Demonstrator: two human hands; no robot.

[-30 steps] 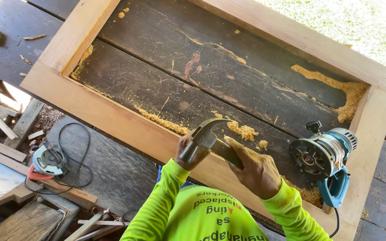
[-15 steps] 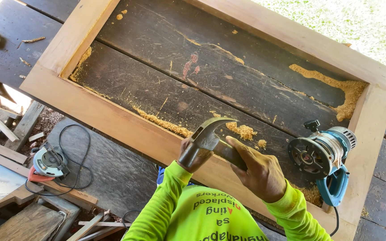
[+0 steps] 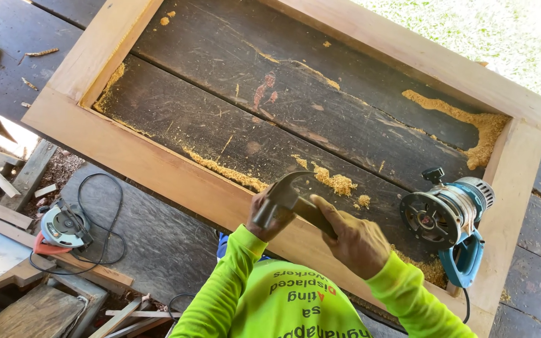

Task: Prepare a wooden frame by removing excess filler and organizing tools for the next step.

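Observation:
My right hand grips the wooden handle of a steel claw hammer. My left hand is closed around the hammer's head end; whatever may lie under its fingers is hidden. Both hands hover over the near rail of a large light-wood rectangular frame. The frame lies flat on a workbench of dark planks. Both sleeves are bright yellow-green.
A teal and grey router leans inside the frame by its right rail, with its cord trailing down. Sawdust piles lie in the frame's corners. A small circular saw with a black cable and wood offcuts sit lower left.
Almost nothing: both hands and the hammer have stayed at the same spot on the frame's near rail, with only a slight shift.

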